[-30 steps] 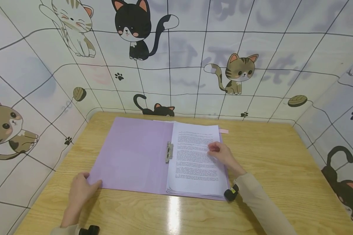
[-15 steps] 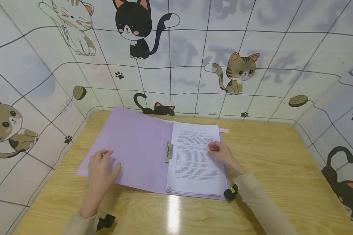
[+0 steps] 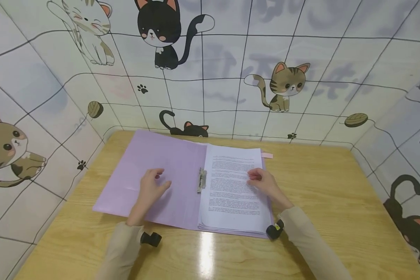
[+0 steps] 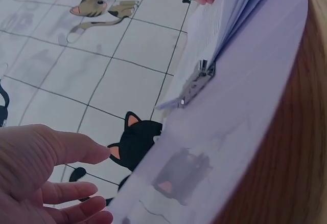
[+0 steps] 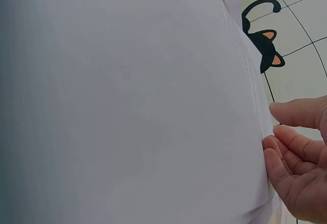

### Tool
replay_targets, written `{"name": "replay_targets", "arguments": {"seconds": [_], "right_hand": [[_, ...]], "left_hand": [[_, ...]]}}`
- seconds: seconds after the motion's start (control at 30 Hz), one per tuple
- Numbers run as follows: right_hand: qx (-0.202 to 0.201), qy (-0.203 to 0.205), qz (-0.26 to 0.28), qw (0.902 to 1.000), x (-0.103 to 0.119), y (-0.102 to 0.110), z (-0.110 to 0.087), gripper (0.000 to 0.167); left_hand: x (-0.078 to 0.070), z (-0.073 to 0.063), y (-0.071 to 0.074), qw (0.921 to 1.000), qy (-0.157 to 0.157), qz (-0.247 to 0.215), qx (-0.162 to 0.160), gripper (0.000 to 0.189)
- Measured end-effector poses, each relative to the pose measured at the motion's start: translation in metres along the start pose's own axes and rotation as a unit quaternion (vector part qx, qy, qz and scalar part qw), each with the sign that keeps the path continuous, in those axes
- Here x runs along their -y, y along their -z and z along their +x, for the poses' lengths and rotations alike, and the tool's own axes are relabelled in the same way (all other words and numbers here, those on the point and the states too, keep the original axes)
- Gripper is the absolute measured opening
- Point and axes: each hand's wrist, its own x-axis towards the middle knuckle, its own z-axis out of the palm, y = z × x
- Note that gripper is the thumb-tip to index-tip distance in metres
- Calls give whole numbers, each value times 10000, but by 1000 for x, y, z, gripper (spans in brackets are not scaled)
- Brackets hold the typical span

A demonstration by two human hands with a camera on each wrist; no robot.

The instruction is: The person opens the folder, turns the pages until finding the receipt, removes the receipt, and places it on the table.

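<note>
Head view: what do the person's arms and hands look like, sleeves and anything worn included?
The left sleeve and right sleeve are long and plain beige. The wrist-worn left camera and right camera are small and black, the right one with a yellow mark. The left hand and right hand wear no gloves.

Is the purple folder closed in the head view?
No, the purple folder is spread open, with the printed pages on the right half and the metal clip beside them.
</note>
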Motion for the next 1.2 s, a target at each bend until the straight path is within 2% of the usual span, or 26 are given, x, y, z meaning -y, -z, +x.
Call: {"name": "replay_targets", "arguments": {"seconds": [0.13, 0.5, 0.63, 0.77, 0.9, 1.07, 1.2], "right_hand": [[6, -56, -39, 10000, 1, -1, 1, 28], [-5, -157, 18, 9999, 3, 0, -1, 28], [37, -165, 22, 9999, 2, 0, 0, 28], [134, -206, 45, 9997, 1, 1, 1, 30], [317, -196, 151, 9992, 2, 4, 1, 32], [690, 176, 201, 9973, 7, 15, 2, 33], [755, 385, -76, 9964, 16, 27, 5, 35]], "left_hand": [[9, 4, -4, 9994, 289, 33, 194, 44], [29, 6, -13, 9954, 810, -148, 486, 44], [34, 6, -15, 9924, 989, -185, 706, 47], [38, 7, -16, 9920, 926, -118, 855, 47], [42, 7, -16, 9933, 781, -55, 848, 44], [45, 5, -19, 9942, 697, 71, 812, 44], [44, 4, -21, 9943, 656, 109, 835, 44]]}}
